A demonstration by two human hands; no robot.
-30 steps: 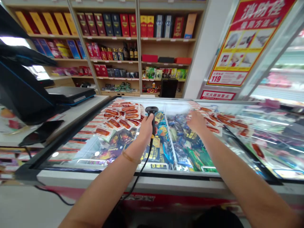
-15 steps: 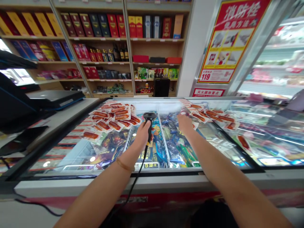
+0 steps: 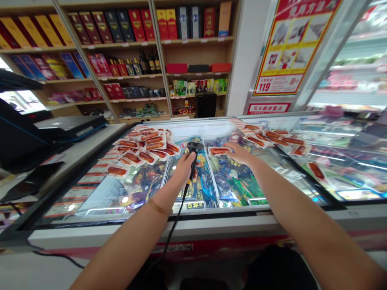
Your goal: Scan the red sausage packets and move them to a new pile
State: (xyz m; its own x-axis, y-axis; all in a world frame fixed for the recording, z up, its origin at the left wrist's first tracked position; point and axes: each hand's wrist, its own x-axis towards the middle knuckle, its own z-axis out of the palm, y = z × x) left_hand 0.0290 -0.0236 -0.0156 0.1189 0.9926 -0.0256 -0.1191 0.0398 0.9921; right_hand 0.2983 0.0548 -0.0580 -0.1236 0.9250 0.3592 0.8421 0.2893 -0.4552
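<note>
My left hand [image 3: 185, 167] is wrapped round the handle of a black barcode scanner [image 3: 195, 147], with its cable running down past my wrist. Its head is level with the glass lid, just left of a sealed sausage pack [image 3: 218, 151]. My right hand [image 3: 238, 154] grips the right end of that pack; some of its fingertips are hidden. A pile of sausage packs [image 3: 154, 141] spreads over the lid to the left. More sausage packs [image 3: 272, 137] lie to the right of my right hand.
Beneath me is a chest freezer with a glass lid [image 3: 99, 197], bagged goods showing through it. A scale [image 3: 72, 123] and a dark monitor [image 3: 21, 125] stand on the left counter. Shelves of boxes and bottles [image 3: 133, 64] line the back wall beside a red poster [image 3: 293, 52].
My right hand has moved slightly, and a sausage pack now shows clearly at its fingers, close to the scanner. The scanner has shifted a little right. The view has tilted slightly down.
</note>
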